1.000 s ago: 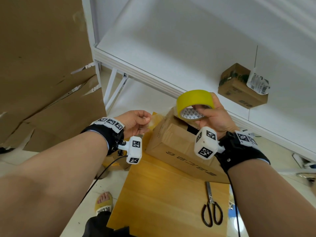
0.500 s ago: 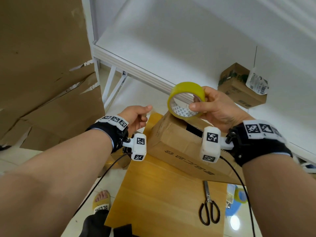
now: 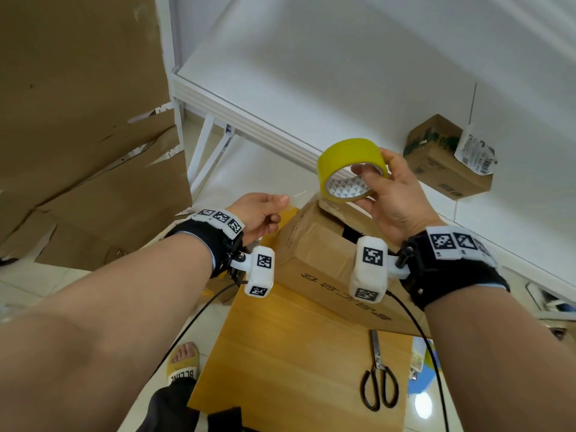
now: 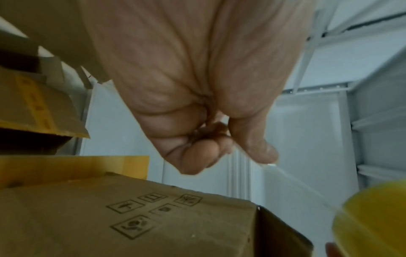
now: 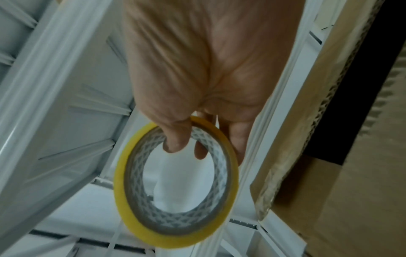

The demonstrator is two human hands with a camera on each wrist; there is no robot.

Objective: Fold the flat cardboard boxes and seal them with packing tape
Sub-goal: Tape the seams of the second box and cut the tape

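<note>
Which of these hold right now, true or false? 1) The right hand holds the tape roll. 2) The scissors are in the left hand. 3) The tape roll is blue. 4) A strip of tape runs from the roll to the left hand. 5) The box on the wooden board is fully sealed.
1) True: the right hand grips the tape roll, thumb inside the core.
2) False: the scissors lie on the wooden board; the left hand pinches the tape end.
3) False: it is yellow.
4) True: a thin clear strip stretches from thumb to roll.
5) False: the cardboard box shows a dark open gap on top.
</note>
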